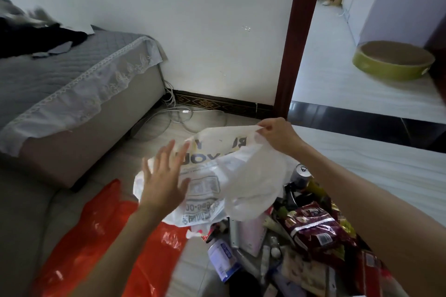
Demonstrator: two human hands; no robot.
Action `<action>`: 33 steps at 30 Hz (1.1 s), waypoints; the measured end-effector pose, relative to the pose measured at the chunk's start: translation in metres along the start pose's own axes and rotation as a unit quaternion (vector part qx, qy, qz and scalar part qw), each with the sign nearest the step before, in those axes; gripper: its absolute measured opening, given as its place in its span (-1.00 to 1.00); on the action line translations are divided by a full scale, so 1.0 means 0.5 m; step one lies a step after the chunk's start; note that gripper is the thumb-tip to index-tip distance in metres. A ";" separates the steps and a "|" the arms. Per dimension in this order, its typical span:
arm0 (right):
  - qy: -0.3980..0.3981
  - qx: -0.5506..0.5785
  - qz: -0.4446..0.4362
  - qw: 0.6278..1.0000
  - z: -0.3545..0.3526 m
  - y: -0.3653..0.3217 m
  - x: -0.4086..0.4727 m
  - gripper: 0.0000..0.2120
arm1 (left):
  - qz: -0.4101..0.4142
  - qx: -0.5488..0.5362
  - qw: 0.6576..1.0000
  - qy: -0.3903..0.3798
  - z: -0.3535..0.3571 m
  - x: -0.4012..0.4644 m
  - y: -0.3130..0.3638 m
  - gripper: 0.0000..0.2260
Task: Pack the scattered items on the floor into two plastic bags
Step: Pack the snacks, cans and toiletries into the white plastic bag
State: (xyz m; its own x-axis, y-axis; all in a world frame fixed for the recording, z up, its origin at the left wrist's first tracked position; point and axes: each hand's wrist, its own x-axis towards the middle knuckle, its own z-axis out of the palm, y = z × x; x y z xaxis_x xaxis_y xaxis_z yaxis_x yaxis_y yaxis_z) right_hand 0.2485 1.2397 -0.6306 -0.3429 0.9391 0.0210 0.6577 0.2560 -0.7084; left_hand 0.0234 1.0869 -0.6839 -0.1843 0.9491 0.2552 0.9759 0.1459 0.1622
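A white printed plastic bag [217,176] hangs in the air in the middle of the view. My right hand [277,135] pinches its upper rim and holds it up. My left hand [164,181] is spread open with fingers apart, flat against the bag's left side. An orange-red plastic bag [96,243] lies flat on the floor at the lower left. Scattered items lie in a pile at the lower right: a dark red snack packet [313,226], a silver can [301,172], a white and blue tin [220,258] and several tubes and packets.
A bed with a grey quilt and lace trim [72,84] stands at the left. White cables [178,113] lie by the skirting. A dark red door frame [296,43] opens to another room with a round yellow-green cat bed [393,60].
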 end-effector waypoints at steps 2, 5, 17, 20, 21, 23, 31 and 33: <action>-0.021 -0.001 -0.018 1.000 0.027 0.002 0.016 -0.77 | 0.047 0.026 0.998 -0.027 0.041 0.028 0.017 -0.10; -0.025 -0.011 -0.034 0.999 0.051 0.009 0.042 -0.75 | 0.075 0.080 0.993 -0.033 0.098 0.086 0.030 -0.05; -0.034 -0.077 0.167 0.982 0.067 0.189 0.047 -0.77 | 0.087 0.060 0.992 0.067 0.093 0.272 0.054 -0.73; 0.116 -0.082 0.141 0.980 0.032 0.197 0.065 -0.60 | 0.149 0.121 0.970 0.149 0.099 0.291 0.070 -0.88; 0.163 -0.087 0.113 0.976 0.018 0.196 0.073 -0.59 | 0.173 0.106 0.964 0.173 0.099 0.296 0.076 -0.95; 0.215 -0.106 0.074 0.968 -0.010 0.195 0.089 -0.63 | 0.217 0.034 0.960 0.173 0.095 0.294 0.090 -0.87; 0.105 -0.153 0.128 0.974 -0.052 0.248 0.098 -0.61 | 0.270 -0.023 0.959 0.087 0.130 0.254 0.085 -0.91; 0.098 -0.167 0.123 0.973 -0.045 0.253 0.086 -0.74 | 0.261 -0.037 0.962 0.077 0.138 0.252 0.095 -0.70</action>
State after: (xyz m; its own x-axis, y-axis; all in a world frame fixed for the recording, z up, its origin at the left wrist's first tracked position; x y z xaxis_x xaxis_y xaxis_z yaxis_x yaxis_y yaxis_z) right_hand 0.3320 1.3177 -0.7033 -0.0346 0.9987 0.0381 0.8962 0.0479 -0.4411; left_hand 0.0547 1.2325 -0.7098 0.3076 0.8340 0.4581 0.9302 -0.3648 0.0396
